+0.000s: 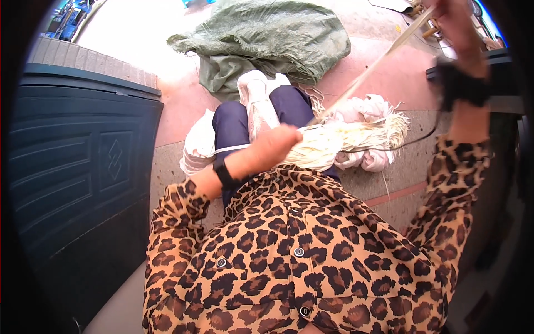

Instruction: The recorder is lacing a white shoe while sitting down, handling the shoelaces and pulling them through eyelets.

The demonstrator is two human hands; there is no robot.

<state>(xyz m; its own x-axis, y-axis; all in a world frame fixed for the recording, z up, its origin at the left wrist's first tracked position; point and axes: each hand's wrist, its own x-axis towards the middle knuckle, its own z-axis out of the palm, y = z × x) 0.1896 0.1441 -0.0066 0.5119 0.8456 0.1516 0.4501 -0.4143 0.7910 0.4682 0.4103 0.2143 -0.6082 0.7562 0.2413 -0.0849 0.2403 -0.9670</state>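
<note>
Leopard-print shirt [278, 245] closest. Cream bundle [328, 146] beyond it. Left hand [270, 147], just left of bundle and nearer, closed on cream strand [364, 83]; strand runs taut, slanting over bundle's far side to right hand [457, 33], pinching it, fingertips blurred.

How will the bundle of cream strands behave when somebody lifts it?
The bundle of cream strands would probably sag, since its strands look thin and loose. Rolling seems unlikely, because it lies spread out. Its fanned right end may tangle easily.
</note>
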